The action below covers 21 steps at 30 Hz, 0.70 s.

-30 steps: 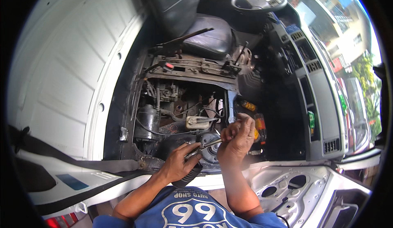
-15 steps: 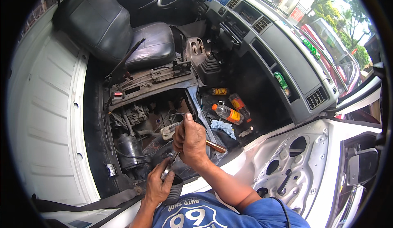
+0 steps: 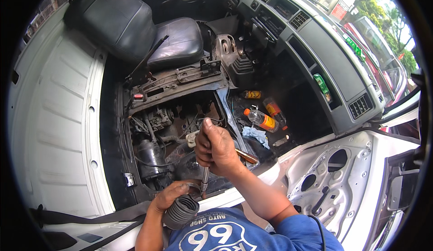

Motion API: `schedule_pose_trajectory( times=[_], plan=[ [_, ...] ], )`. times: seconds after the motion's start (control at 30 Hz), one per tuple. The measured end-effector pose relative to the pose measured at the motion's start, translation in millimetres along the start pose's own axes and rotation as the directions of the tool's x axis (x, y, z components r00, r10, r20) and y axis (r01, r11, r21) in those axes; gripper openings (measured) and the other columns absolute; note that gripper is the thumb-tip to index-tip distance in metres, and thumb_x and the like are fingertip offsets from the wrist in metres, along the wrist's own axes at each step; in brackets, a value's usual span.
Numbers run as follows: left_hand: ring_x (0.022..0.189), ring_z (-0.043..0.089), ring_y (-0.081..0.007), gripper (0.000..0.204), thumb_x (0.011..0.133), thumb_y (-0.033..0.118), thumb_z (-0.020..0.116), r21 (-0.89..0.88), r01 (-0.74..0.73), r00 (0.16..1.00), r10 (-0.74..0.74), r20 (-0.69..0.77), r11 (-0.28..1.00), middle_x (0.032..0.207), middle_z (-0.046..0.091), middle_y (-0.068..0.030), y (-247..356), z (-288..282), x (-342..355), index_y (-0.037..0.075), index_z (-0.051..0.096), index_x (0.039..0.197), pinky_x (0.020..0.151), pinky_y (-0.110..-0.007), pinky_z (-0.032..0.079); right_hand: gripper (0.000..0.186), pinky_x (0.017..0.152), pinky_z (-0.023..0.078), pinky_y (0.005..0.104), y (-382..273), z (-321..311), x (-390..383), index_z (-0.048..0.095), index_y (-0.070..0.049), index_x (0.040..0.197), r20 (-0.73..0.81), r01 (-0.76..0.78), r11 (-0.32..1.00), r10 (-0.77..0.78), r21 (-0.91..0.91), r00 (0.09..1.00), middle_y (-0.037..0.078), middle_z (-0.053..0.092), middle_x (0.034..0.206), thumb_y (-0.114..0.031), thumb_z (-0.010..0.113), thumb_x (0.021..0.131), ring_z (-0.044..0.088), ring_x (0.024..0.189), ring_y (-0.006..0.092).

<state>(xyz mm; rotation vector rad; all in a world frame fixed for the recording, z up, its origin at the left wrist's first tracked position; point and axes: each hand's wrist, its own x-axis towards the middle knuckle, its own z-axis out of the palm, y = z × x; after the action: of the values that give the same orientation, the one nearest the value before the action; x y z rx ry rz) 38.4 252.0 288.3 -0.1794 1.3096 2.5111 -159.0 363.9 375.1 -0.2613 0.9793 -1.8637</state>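
Gripping, right: the right hand (image 3: 217, 148) is closed in a fist, thumb uppermost, around a bright metal tool (image 3: 205, 176) whose shaft projects downward.
Gripping, left: the left hand (image 3: 170, 196) is curled on a black corrugated rubber sleeve (image 3: 181, 212) – its fingertips lie at a thin curved metal band (image 3: 195, 186).
Tool position: above the near edge of the floor opening, lower end beside the band; contact between the two cannot be told.
Sleeve position: in front of the blue shirt (image 3: 221, 233), ribbed side facing up, beyond the near edge of the opening.
Engine opening: a dark cylindrical canister (image 3: 150, 152) stands at its left; a pale reservoir (image 3: 191, 139) sits partly behind the right hand.
Footwell, right of opening: three bottles with orange or yellow parts – one upright-capped clear bottle (image 3: 261, 119) foremost – and a light blue cloth (image 3: 255, 136) just beside it.
Behind right wrist: an amber-brown handle (image 3: 246, 156).
Seat area: a black seat (image 3: 177, 42) stands past the opening.
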Motion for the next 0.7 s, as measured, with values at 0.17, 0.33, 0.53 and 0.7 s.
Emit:
schedule_pose_trajectory(
  times=[0.17,0.33,0.53,0.7],
  plan=[
    [0.115,0.065,-0.0237,0.057,0.108,0.036,0.046,-0.236,0.123,0.992,-0.126,0.005,0.964,0.124,0.067,-0.0201,-41.4,-10.4,28.1,-0.009,0.049,0.142,0.098,-0.032,0.052,0.045,0.048,0.035,0.0255,35.9,-35.9,0.2,0.048,-0.010,0.081,-0.124,0.025,0.977,-0.052,-0.210,0.991,-0.003,0.039,0.063,-0.048,0.050,0.107,0.038,0.051,0.0075],
    [0.112,0.066,-0.0213,0.054,0.106,0.034,0.052,-0.197,0.216,0.969,-0.235,-0.079,0.956,0.121,0.068,-0.0179,-54.3,-25.4,48.7,-0.007,0.052,0.140,0.093,-0.031,0.054,0.035,0.068,0.045,0.0265,64.8,-82.8,-3.9,0.053,-0.008,0.109,-0.165,0.056,0.944,-0.115,-0.324,0.980,0.001,0.050,0.080,-0.043,0.047,0.109,0.053,0.072,0.0120],
    [0.121,0.060,-0.0223,0.055,0.102,0.032,0.062,0.157,0.316,0.949,-0.314,-0.038,0.936,0.130,0.064,-0.0149,-81.2,-27.0,85.3,-0.003,0.052,0.143,0.107,-0.035,0.044,0.033,0.083,0.052,0.0294,86.4,-129.9,-10.6,0.055,-0.006,0.115,-0.221,-0.093,0.985,0.059,-0.148,0.974,0.003,0.056,0.095,-0.039,0.047,0.110,0.058,0.088,0.0125],
    [0.128,0.055,-0.0222,0.046,0.104,0.034,0.060,0.254,0.196,0.981,-0.193,-0.037,0.947,0.129,0.066,-0.0126,-95.9,-28.3,96.3,0.000,0.063,0.134,0.112,-0.036,0.039,0.034,0.090,0.055,0.0325,93.2,-147.4,-20.9,0.055,-0.003,0.113,-0.165,-0.210,0.974,0.194,-0.085,0.967,0.006,0.060,0.100,-0.035,0.047,0.110,0.062,0.093,0.0152]
  ],
)
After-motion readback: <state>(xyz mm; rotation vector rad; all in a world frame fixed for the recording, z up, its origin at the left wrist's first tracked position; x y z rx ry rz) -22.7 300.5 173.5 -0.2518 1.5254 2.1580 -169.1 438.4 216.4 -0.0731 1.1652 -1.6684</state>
